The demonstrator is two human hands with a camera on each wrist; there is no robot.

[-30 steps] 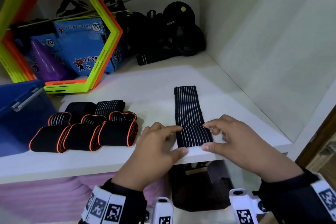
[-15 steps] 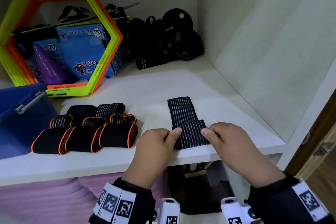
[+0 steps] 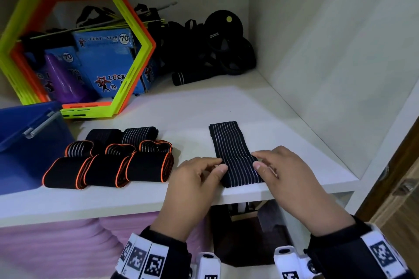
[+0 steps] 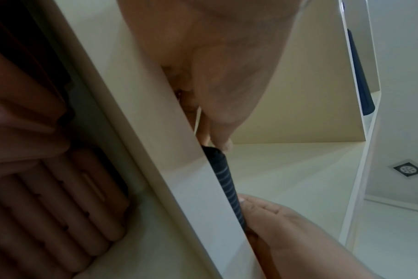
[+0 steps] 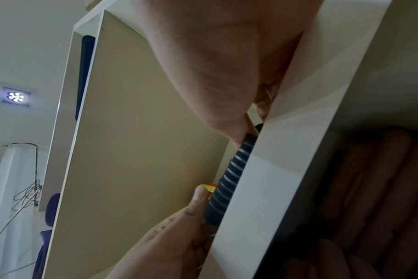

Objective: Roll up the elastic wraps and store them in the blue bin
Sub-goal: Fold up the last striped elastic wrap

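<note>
Striped wrap (image 3: 234, 156) lies at near edge of white shelf (image 3: 226, 102), near end rolled, far end flat. Left hand (image 3: 195, 179) and right hand (image 3: 283, 174) pinch the roll's ends. Blue bin (image 3: 25, 142) sits far left, rolled wraps (image 3: 108, 165) between.

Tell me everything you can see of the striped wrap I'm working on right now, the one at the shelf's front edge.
The striped wrap is a black band with thin pale lengthwise stripes; it looks like stretchy woven fabric. Its near end is rolled into a low, flattish roll at the front edge of the white shelf; the rest lies flat, pointing toward the back. The left hand pinches the roll's left end, the right hand its right end. It lies apart from the orange-edged rolls to its left.
</note>
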